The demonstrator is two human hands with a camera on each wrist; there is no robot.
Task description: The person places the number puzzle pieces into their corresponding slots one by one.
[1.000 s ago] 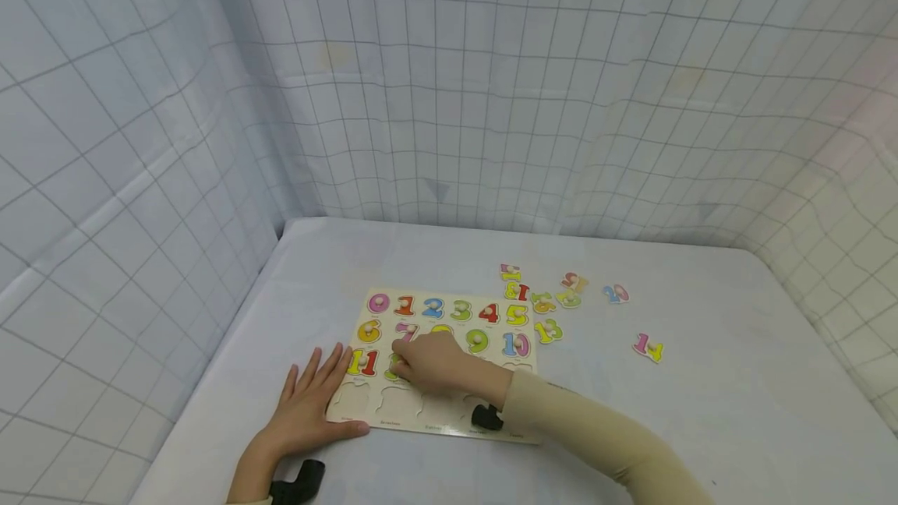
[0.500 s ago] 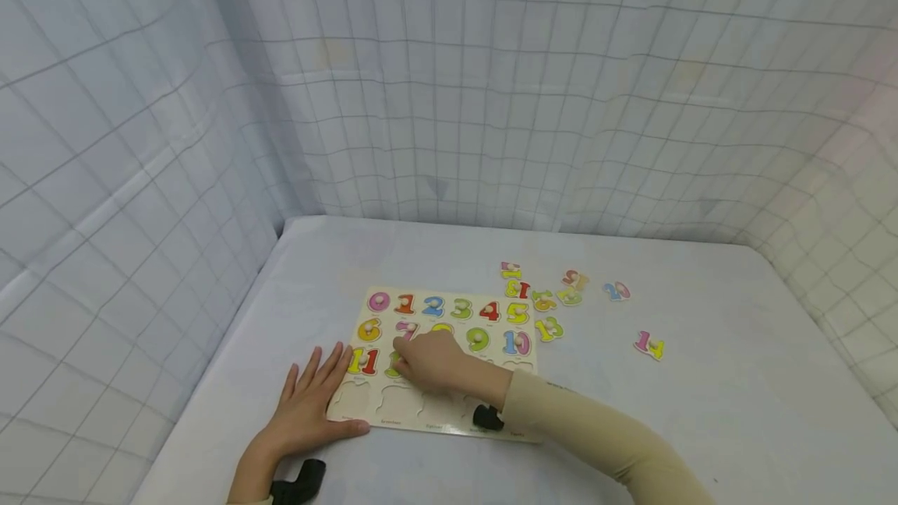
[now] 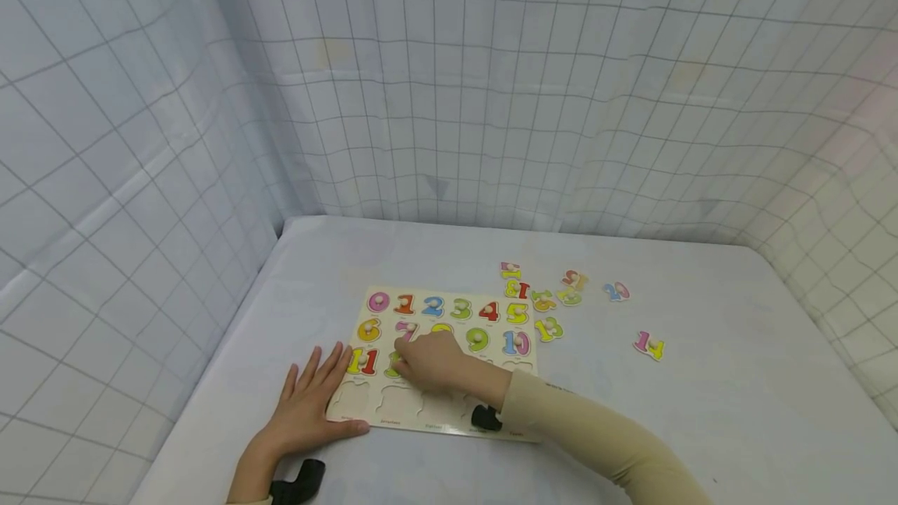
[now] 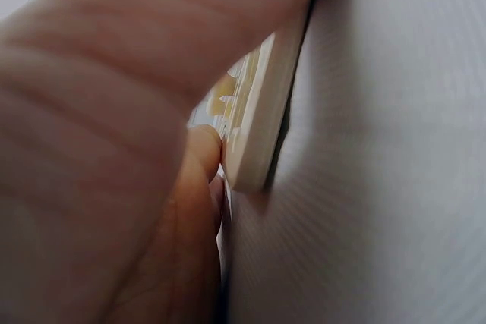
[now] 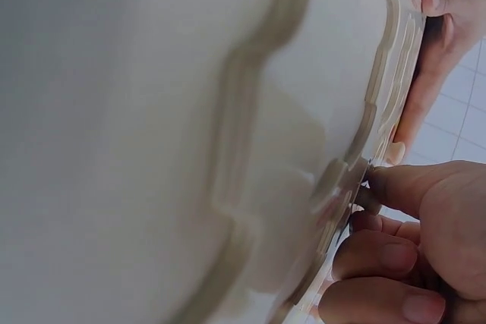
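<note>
A wooden number puzzle board lies on the table, its upper rows filled with coloured number pieces. My left hand lies spread at the board's lower left corner, fingers along the left side, thumb by the front edge. In the left wrist view the board's corner sits between thumb and fingers. My right hand reaches over the third row. It pinches the knob of a green number piece, right of the piece 11. The hand hides most of that piece. The right wrist view shows thumb and fingertips together at the knob.
Loose number pieces lie right of the board: a green and yellow 13, a pink and yellow 14, a blue and pink 20 and several others. Recesses run along the board's front row. Gridded white curtains surround the table.
Both hands hold nearly the same places. The right hand has shifted only very slightly at the green piece, and the loose pieces lie as before.
</note>
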